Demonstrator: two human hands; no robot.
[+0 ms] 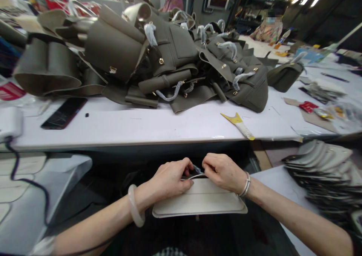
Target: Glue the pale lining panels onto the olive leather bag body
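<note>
A cream-white leather bag piece [201, 202] with rounded lower corners and a seam across it lies in front of me, just below the table edge. My left hand [172, 177] curls over its upper left edge, with the thumb lying on its face. A narrow strip wrapped in clear plastic [197, 169], like a bag handle, shows between my two hands. My right hand [222, 172] is closed in a pinch at the right end of this strip. The fingertips of the right hand are turned away, and the underside of the bag piece is hidden.
Dark olive leather bags [175, 52] are heaped across the white table [158, 126]. A phone [64, 113] and a yellow-and-white tool [239, 126] lie on it. White flaps [328, 161] are stacked at right; a black cable [42, 188] hangs at left. Two people are farther back.
</note>
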